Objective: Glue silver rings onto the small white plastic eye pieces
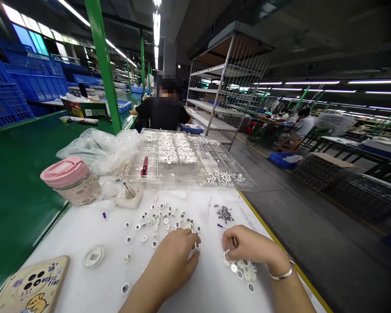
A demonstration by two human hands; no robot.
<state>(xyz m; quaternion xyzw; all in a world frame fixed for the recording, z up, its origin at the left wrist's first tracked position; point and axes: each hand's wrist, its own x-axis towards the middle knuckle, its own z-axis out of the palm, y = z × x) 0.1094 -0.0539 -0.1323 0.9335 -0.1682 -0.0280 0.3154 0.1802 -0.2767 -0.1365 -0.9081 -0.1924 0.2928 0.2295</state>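
Observation:
My left hand [178,253] is over the white work surface, fingers curved and thumb apart from them. Small white round parts with dark centres [195,246] lie in the gap by its fingertips. More white round parts [156,221] are scattered beyond and left of this hand. My right hand [247,244], with a bracelet on the wrist, is pinched at the edge of a heap of white ring-shaped discs [246,270]. One white disc [226,256] shows at its fingertips. A pile of small dark metal parts [225,214] lies beyond it, near a purple-tipped needle [220,226].
Clear compartment trays [169,177] with white parts and a red cutter [144,165] stand at the back. At left are a pink-lidded cup [70,180], a plastic bag [97,148], a round white container [94,257] and a phone [32,284]. A person [163,108] sits beyond.

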